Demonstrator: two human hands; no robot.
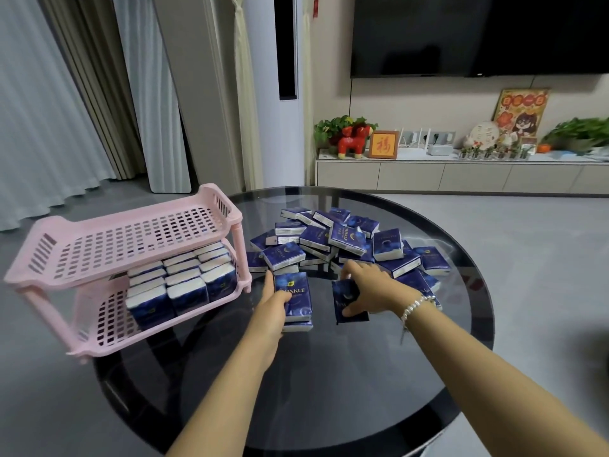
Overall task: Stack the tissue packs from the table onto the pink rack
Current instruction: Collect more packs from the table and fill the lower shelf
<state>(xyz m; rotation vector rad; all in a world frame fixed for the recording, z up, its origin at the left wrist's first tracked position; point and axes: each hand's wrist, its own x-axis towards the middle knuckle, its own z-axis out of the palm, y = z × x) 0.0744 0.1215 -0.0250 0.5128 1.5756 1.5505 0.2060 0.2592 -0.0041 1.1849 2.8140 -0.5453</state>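
A pile of dark blue tissue packs [342,240] lies on the round dark glass table [329,390]. The pink two-tier rack [108,239] stands at the table's left edge; its lower shelf holds several rows of packs [184,282], its top shelf is bare. My left hand [273,308] grips a small stack of packs [295,300] by its left side, just in front of the pile. My right hand [369,288] holds another pack [346,301], fingers curled over its top and thumb at its lower edge.
Grey floor surrounds the table. A low TV cabinet [461,173] with plants, a red figurine and frames runs along the far wall under a dark television [478,34]. Curtains [49,110] hang at the left behind the rack.
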